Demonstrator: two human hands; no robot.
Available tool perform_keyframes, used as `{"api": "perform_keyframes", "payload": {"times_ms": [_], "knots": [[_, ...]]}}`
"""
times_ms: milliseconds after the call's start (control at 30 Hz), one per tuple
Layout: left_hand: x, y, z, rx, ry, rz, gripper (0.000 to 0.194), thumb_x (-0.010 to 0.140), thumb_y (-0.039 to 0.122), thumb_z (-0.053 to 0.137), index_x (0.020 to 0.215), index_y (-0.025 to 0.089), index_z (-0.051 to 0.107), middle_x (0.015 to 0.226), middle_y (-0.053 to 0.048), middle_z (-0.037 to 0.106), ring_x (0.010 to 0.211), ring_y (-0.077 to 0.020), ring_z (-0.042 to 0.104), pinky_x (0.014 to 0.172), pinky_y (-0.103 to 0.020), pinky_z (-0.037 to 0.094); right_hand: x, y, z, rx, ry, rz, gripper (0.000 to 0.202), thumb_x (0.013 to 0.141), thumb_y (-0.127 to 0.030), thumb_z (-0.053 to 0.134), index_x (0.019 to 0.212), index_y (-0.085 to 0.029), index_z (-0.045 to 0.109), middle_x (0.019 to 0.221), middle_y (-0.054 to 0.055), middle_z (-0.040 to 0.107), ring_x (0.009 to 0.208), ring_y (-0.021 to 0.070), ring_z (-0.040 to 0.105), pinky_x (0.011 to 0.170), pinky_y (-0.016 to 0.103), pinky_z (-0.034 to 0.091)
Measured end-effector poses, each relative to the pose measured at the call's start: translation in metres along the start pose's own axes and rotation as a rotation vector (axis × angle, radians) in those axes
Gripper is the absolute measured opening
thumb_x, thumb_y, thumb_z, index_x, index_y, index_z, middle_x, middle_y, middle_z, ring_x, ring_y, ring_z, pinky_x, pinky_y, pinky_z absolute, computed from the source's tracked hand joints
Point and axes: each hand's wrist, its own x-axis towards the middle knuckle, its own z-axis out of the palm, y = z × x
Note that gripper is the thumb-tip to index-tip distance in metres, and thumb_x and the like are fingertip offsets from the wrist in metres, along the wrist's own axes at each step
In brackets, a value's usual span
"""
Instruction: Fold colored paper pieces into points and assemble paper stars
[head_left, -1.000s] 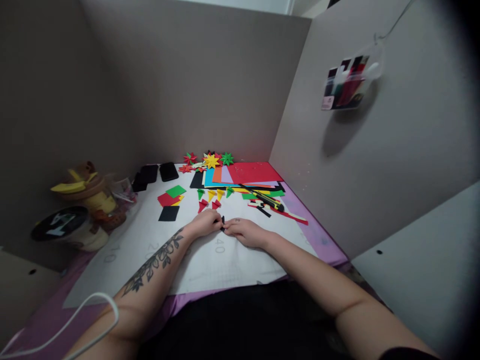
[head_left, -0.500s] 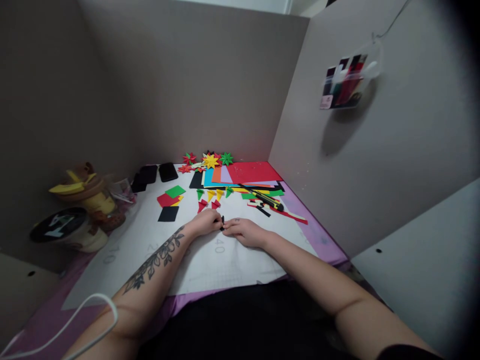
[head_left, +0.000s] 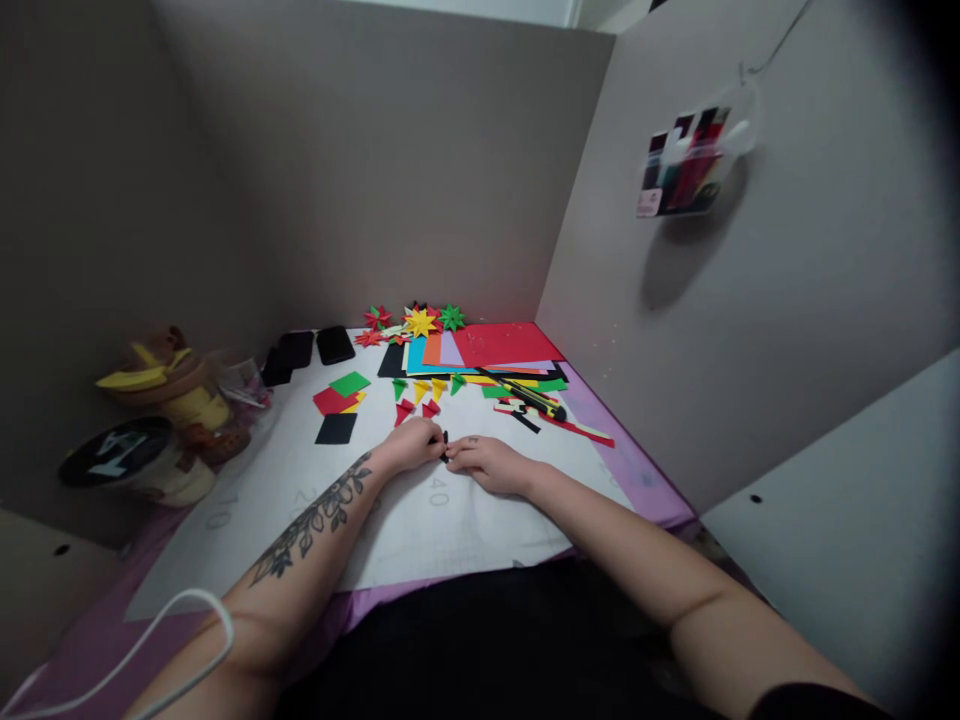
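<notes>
A small black paper piece (head_left: 446, 446) shows between my two hands at the middle of the white gridded sheet (head_left: 465, 535). My left hand (head_left: 414, 444) has its fingers closed on one side of it. From the other side my right hand (head_left: 491, 465) pinches the same piece, fingers pressed together. Just beyond lie small folded pieces: red (head_left: 403, 411), yellow (head_left: 440, 390) and green (head_left: 457, 383). Black (head_left: 336, 429), green (head_left: 350, 383) and red (head_left: 332, 401) paper squares rest to the left.
Folded paper stars (head_left: 421, 322) and stacked coloured sheets (head_left: 506, 343) are at the back. A cutter (head_left: 532, 399) lies among strips at the right. Pots (head_left: 176, 400) stand at the left, a white cable (head_left: 180, 597) crosses near my left arm, and a pouch (head_left: 686, 165) hangs on the right wall.
</notes>
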Motion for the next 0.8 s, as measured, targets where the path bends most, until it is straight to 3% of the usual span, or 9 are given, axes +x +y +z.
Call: {"api": "perform_keyframes", "payload": {"times_ms": [167, 333, 533, 800], "knots": [[-0.001, 0.001, 0.000, -0.001, 0.022, -0.004, 0.017, 0.074, 0.025, 0.053, 0.074, 0.016, 0.068, 0.076, -0.006, 0.067, 0.070, -0.0166, 0.058, 0.061, -0.024, 0.039, 0.000, 0.000, 0.000, 0.009, -0.030, 0.015, 0.035, 0.082, -0.008, 0.047, 0.112, -0.020, 0.060, 0.112, 0.008, 0.063, 0.107, 0.0168, 0.056, 0.091, 0.033, 0.046], [-0.004, 0.001, 0.004, -0.013, 0.052, -0.019, 0.014, 0.074, 0.025, 0.053, 0.073, 0.017, 0.064, 0.078, -0.005, 0.065, 0.074, -0.0175, 0.057, 0.066, -0.025, 0.041, 0.000, 0.002, 0.003, -0.017, -0.016, 0.013, 0.031, 0.081, -0.009, 0.047, 0.105, -0.020, 0.065, 0.112, 0.010, 0.062, 0.106, 0.0184, 0.055, 0.090, 0.034, 0.046], [-0.010, -0.003, 0.015, -0.058, 0.242, -0.181, 0.014, 0.075, 0.022, 0.053, 0.088, 0.018, 0.055, 0.090, -0.006, 0.057, 0.084, -0.0198, 0.054, 0.072, -0.028, 0.042, 0.002, -0.007, 0.000, -0.032, -0.008, -0.012, 0.027, 0.084, -0.012, 0.047, 0.103, -0.021, 0.065, 0.109, 0.008, 0.063, 0.102, 0.0183, 0.055, 0.089, 0.035, 0.046], [-0.010, -0.006, 0.017, -0.087, 0.308, -0.249, 0.013, 0.082, 0.020, 0.045, 0.093, 0.021, 0.051, 0.093, -0.004, 0.054, 0.084, -0.0178, 0.054, 0.070, -0.027, 0.040, 0.002, -0.010, 0.001, -0.062, -0.046, -0.014, 0.027, 0.085, -0.012, 0.045, 0.101, -0.021, 0.065, 0.111, 0.006, 0.064, 0.102, 0.0190, 0.053, 0.089, 0.036, 0.044]]}}
